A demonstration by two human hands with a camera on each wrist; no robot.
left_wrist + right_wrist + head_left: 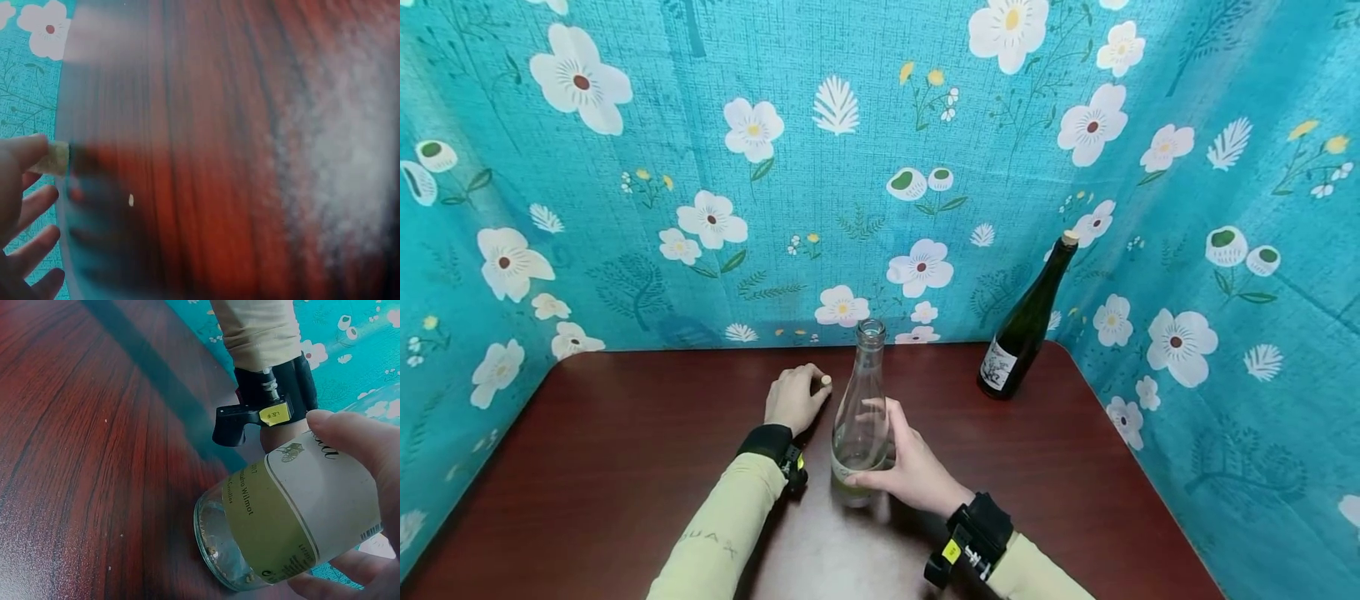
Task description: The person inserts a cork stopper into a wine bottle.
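A small cork (826, 380) is pinched in the curled fingers of the left hand (793, 398), low on the table (625, 467). A clear bottle (861, 417) with no cork in it is gripped round its lower part by the right hand (910, 467), standing upright mid-table. A dark bottle (1026, 321) is seen well apart, by the flowered cloth (775, 167).
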